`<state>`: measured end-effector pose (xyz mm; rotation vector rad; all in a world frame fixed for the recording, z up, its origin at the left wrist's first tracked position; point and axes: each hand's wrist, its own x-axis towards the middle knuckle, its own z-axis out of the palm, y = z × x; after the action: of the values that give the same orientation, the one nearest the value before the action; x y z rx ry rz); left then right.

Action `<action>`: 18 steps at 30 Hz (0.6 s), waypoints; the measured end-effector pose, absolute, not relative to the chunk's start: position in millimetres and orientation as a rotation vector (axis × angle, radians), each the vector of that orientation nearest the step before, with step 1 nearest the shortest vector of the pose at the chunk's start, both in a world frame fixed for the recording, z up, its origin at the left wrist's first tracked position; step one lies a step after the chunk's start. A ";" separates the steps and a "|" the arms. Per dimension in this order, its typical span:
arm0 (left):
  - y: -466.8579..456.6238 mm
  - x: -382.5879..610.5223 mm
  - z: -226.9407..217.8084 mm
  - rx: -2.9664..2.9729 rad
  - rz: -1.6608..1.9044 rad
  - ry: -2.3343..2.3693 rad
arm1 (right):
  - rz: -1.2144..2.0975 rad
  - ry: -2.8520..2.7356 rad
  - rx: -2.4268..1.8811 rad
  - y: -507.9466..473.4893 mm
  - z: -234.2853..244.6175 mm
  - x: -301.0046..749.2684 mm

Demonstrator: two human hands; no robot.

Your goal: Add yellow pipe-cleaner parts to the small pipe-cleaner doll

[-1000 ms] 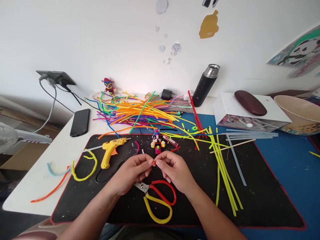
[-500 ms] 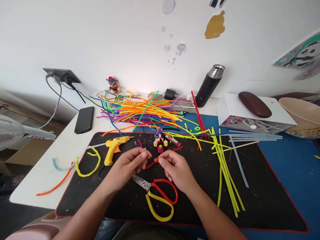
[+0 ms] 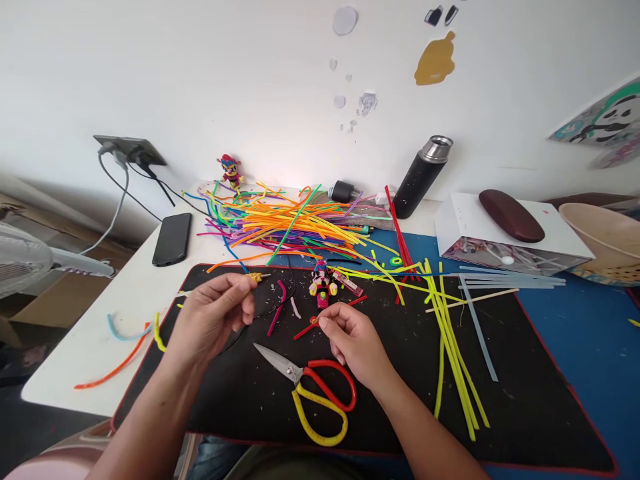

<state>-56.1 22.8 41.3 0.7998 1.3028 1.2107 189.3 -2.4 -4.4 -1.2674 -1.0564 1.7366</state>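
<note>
My left hand (image 3: 216, 313) is raised over the left half of the mat, thumb and fingertips pinched together; anything between them is too small to make out. It covers most of the yellow glue gun (image 3: 256, 277), whose nozzle shows past the fingers. Thumb and forefinger of my right hand (image 3: 353, 340) grip a small red and yellow coiled piece (image 3: 313, 321). A red pipe cleaner strip (image 3: 303, 331) lies beside that piece. Just beyond my right hand lies a small pipe cleaner figure (image 3: 323, 288). Scissors (image 3: 291, 371) with red and yellow handles rest nearer me.
A heap of coloured pipe cleaners (image 3: 295, 220) lies at the back. Yellow pipe cleaners (image 3: 454, 360) and translucent glue sticks (image 3: 480, 333) are on the right. A black phone (image 3: 173, 239), a flask (image 3: 423, 177), a white box (image 3: 550, 230) and a second figure (image 3: 230, 170) stand around the black mat (image 3: 400, 427).
My left hand has moved left and up, away from my right hand, and now covers the glue gun. My right hand stays nearly in place with the coiled piece. The view has shifted slightly.
</note>
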 end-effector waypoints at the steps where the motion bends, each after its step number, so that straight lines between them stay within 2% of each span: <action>1: 22.1 -51.4 38.1 0.801 1.173 1.273 | 1.735 -1.057 -1.270 -2.6 -5.0 189.4; 11: 31.4 -37.9 30.6 0.782 1.302 1.187 | 1.733 -1.043 -1.268 -2.3 -9.0 187.3; 18: 65.4 -55.7 79.1 0.814 1.776 1.140 | 1.731 -1.067 -1.295 -1.9 -9.4 186.2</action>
<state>-55.7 65.4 79.1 0.8140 1.1402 1.7761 186.2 -1.9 -9.4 -1.2946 -1.0670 1.7314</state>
